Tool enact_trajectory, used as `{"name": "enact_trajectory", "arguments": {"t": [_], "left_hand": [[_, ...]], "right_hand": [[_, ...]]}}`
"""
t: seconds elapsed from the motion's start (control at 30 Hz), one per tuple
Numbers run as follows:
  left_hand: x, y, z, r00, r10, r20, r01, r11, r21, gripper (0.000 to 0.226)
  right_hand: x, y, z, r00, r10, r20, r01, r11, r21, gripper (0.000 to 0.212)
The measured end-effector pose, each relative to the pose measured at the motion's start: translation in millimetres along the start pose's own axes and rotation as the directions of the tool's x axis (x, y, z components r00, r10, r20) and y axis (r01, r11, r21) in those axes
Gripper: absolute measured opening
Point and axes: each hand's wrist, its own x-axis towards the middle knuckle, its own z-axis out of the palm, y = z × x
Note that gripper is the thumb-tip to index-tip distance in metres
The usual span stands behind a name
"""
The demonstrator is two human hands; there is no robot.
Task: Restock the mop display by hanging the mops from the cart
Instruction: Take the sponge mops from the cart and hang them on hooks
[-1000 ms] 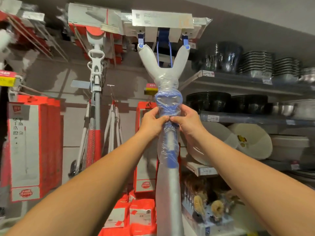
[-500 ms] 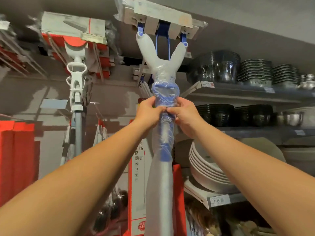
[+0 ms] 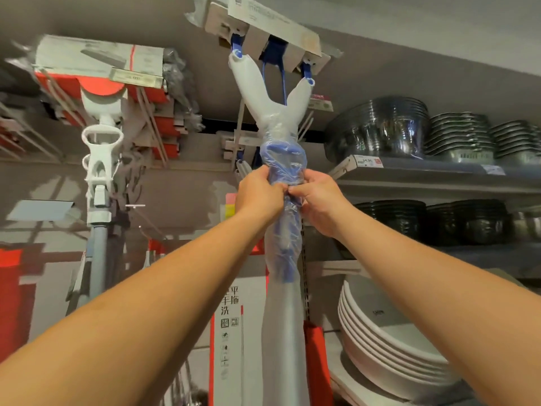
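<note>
A white and blue mop (image 3: 281, 159) wrapped in clear plastic stands upright in front of me, its flat head in a cardboard sleeve (image 3: 272, 27) raised near the top of the display. My left hand (image 3: 259, 197) grips the blue collar of the shaft from the left. My right hand (image 3: 319, 200) grips the same spot from the right, thumbs nearly touching. The white Y-shaped fork reaches up to the head. Other mops (image 3: 99, 159) with red and white packaging hang on the wall rack at upper left. The cart is out of view.
Shelves on the right carry stacked steel bowls (image 3: 377, 127), black bowls (image 3: 392, 218) and white plates (image 3: 389, 332). A tall white and red box (image 3: 234, 332) stands behind the mop shaft. Red boxes (image 3: 11, 282) sit at far left.
Both hands have lifted the mop higher and my view has tilted up. The mop head now sits nearer the top of the frame and looks tilted, its right end lower.
</note>
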Motion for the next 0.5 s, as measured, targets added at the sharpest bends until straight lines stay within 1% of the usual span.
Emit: {"name": "enact_trajectory", "arguments": {"t": [0.23,0.37,0.5], "left_hand": [[30.3,-6.7,41.6,0.992,0.002,-0.123,0.015,0.99,0.138,0.022],[45.9,-10.4,64.8,0.982,-0.013,-0.19,0.043,0.987,0.154,0.018],[58.8,-13.3,85.1,0.967,-0.031,-0.252,0.082,0.977,0.197,0.022]], "right_hand": [[53.9,19.7,-35.6,0.992,-0.013,0.126,0.001,0.995,0.101,0.037],[78.4,30.7,-54.7,0.979,-0.021,0.202,-0.002,0.994,0.113,0.037],[98.1,41.7,-67.0,0.967,-0.027,0.253,-0.01,0.989,0.145,0.028]]}}
